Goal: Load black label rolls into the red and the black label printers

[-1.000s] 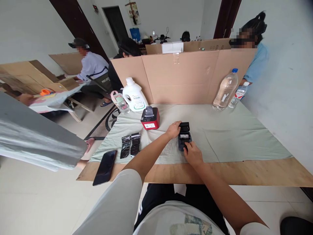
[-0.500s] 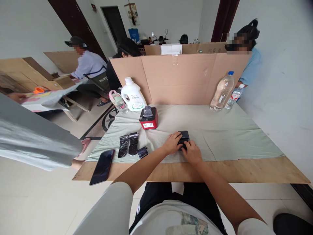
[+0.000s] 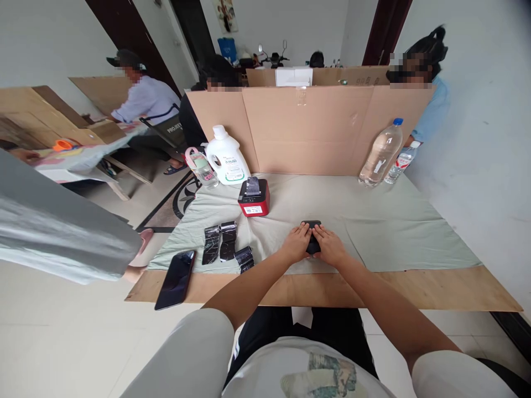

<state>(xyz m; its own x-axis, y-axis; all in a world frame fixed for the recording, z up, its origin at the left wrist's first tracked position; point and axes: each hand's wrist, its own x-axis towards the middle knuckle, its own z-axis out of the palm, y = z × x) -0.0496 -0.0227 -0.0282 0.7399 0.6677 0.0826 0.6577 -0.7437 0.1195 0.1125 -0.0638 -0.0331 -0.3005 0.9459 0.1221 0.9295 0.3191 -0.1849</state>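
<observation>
A small black box-like device [image 3: 313, 246] rests on the cloth in front of me; its exact kind is hard to make out. My left hand [image 3: 297, 243] grips it from the left with the fingers laid over its top. From the other side my right hand [image 3: 329, 246] holds it the same way, and the fingertips of both hands nearly meet. Most of the device is hidden beneath them. Left of my hands stands a red and black small printer [image 3: 254, 198] with a dark strip sticking out of its top. Short dark film rolls [image 3: 228, 241] lie nearer to me, partly unrolled.
A phone [image 3: 176, 279] lies at the table's front left edge. At the back are a white jug [image 3: 227, 157], a pink-handled bottle [image 3: 203, 168], a large clear bottle [image 3: 382, 153] and a smaller one [image 3: 402, 162]. A cardboard screen [image 3: 307, 132] closes the far side; people sit beyond.
My fingers have shifted inward over the device, and both hands now cover its top more fully. The view has moved slightly.
</observation>
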